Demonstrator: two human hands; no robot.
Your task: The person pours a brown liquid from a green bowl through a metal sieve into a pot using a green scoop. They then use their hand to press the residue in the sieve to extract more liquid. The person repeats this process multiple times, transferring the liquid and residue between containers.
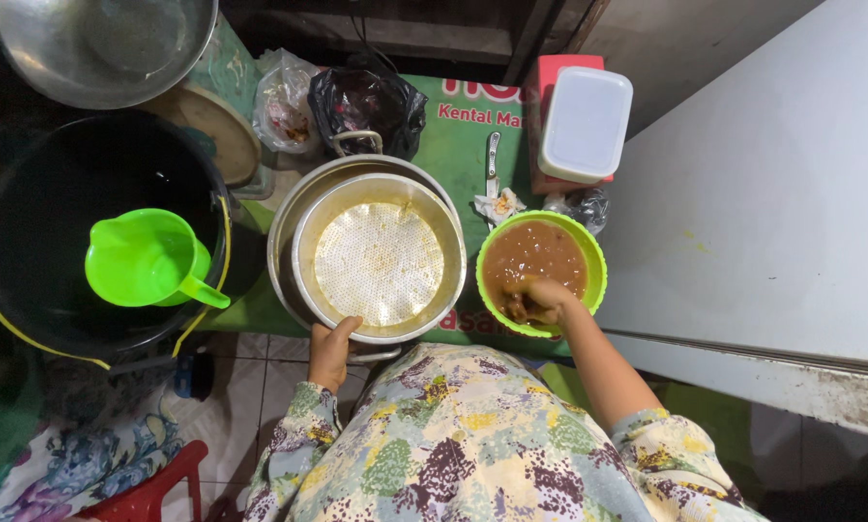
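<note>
Meanwhile, your right hand (540,298) dips curled fingers into one green bowl (593,259) of brown mash; your left hand (331,350) pinches one metal strainer (378,261) rim, empty.

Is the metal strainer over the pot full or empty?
Empty: the strainer shows its bare perforated bottom, with only faint residue. The left hand touches its rim.

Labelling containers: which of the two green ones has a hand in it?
The green bowl right of the metal strainer, holding brown liquid; the right hand dips in. The green jug sits untouched in the black bucket.
</note>
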